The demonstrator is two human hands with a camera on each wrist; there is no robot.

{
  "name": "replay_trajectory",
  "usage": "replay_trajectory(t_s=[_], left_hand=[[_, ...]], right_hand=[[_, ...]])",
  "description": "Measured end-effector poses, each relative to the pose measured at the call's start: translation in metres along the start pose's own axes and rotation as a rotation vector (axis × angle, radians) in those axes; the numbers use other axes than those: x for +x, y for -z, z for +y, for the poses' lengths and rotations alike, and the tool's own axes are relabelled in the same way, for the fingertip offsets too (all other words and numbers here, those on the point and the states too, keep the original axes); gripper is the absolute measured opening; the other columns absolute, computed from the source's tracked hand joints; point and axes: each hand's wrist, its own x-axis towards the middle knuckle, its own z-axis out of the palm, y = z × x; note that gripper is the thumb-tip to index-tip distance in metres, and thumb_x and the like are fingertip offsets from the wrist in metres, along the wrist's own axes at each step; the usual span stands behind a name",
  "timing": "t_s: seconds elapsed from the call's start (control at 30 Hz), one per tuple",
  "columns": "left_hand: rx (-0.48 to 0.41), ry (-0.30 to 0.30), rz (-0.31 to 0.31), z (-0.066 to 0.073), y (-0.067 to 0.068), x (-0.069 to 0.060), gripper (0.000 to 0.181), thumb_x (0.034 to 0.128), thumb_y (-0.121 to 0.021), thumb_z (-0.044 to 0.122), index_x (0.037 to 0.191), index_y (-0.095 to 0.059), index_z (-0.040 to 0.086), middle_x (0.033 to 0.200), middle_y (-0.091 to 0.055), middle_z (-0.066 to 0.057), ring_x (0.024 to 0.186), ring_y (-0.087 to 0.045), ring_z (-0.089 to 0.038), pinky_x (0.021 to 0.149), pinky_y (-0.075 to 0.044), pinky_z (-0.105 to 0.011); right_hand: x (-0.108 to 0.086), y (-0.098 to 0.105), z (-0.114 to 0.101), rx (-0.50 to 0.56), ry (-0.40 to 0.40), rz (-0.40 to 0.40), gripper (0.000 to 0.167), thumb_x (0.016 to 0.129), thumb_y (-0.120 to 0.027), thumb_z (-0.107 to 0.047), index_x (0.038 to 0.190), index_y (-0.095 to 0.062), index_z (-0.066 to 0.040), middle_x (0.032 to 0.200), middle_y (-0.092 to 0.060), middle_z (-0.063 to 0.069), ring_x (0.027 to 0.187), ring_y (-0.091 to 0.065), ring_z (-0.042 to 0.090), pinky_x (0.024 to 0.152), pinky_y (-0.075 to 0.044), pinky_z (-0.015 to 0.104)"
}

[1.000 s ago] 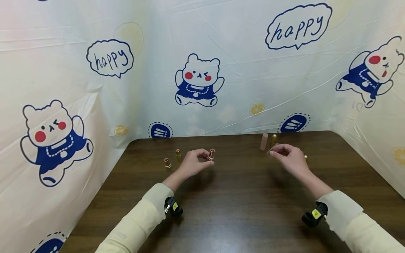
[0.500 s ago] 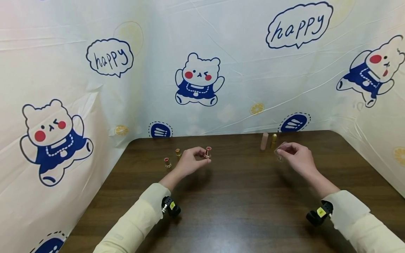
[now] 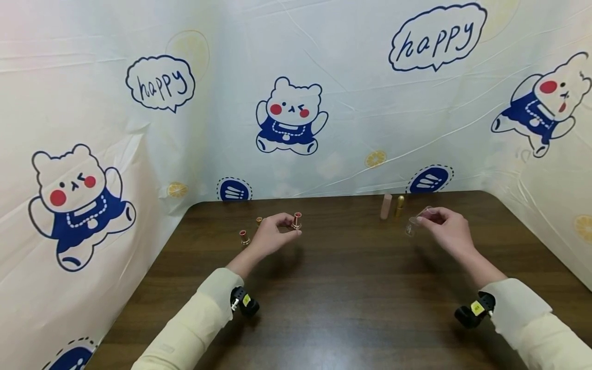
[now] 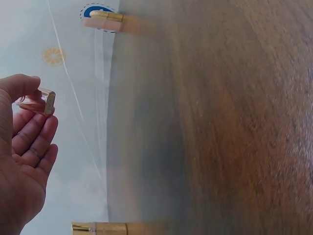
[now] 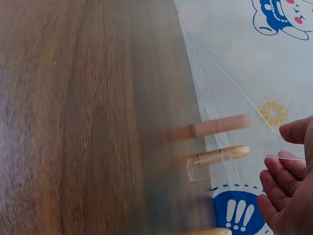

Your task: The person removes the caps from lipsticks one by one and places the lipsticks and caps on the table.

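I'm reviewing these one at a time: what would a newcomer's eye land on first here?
Probably the blue-clad cartoon bears and "happy" speech bubbles on the pale backdrop filling the upper head view. Next, above the dark wooden table, the left hand holds a small shiny tube near the middle, while the right hand pinches a clear piece farther right.

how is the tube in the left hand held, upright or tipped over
Roughly upright: in the head view, the tube has its red end up and its wider base down, pinched by the left hand.
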Motion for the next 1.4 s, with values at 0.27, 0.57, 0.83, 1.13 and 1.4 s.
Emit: replay_trajectory(t_s=[0.27,0.57,0.83,1.13,1.4], left_hand=[[0.001,0.016,0.045,0.002,0.02,0.002,0.019,0.0838,-0.078,0.019,0.098,-0.068,0.011,0.095,-0.067,-0.002,0.095,-0.062,-0.02,0.09,-0.046,-0.048],[0.027,0.002,0.11,0.003,0.051,0.004,0.022,0.0855,-0.076,0.021,0.1,-0.067,0.008,0.097,-0.068,-0.005,0.094,-0.062,-0.022,0.087,-0.048,-0.045],[0.041,0.029,0.152,-0.002,0.07,0.001,0.023,0.0855,-0.077,0.026,0.1,-0.068,0.011,0.096,-0.069,-0.004,0.092,-0.064,-0.02,0.078,-0.051,-0.04],[0.02,0.069,0.203,-0.014,0.09,-0.004,0.03,0.0868,-0.075,0.028,0.106,-0.067,0.007,0.101,-0.069,-0.007,0.094,-0.064,-0.021,0.084,-0.049,-0.041],[0.05,0.088,0.269,-0.025,0.103,-0.008,0.031,0.0879,-0.074,0.028,0.106,-0.066,0.004,0.104,-0.067,-0.011,0.097,-0.063,-0.024,0.086,-0.047,-0.041]], right_hand=[[0.005,0.003,0.011,-0.046,0.012,0.035,0.04,0.093,-0.065,-0.036,0.106,-0.066,0.001,0.103,-0.066,0.019,0.09,-0.058,0.026,0.07,-0.044,0.025],[0.011,0.004,0.024,-0.093,0.012,0.05,0.037,0.092,-0.066,-0.035,0.103,-0.066,0.001,0.1,-0.066,0.02,0.091,-0.061,0.031,0.073,-0.044,0.033],[0.013,0.004,0.029,-0.106,0.007,0.04,0.039,0.093,-0.065,-0.034,0.105,-0.064,0.003,0.103,-0.065,0.023,0.096,-0.06,0.038,0.076,-0.045,0.042],[0.017,0.003,0.035,-0.121,-0.007,0.02,0.042,0.094,-0.064,-0.035,0.108,-0.063,0.005,0.104,-0.064,0.024,0.097,-0.059,0.038,0.071,-0.046,0.039],[0.02,0.001,0.041,-0.142,0.003,0.02,0.039,0.093,-0.065,-0.032,0.104,-0.065,0.005,0.099,-0.065,0.023,0.092,-0.059,0.037,0.07,-0.045,0.039]])
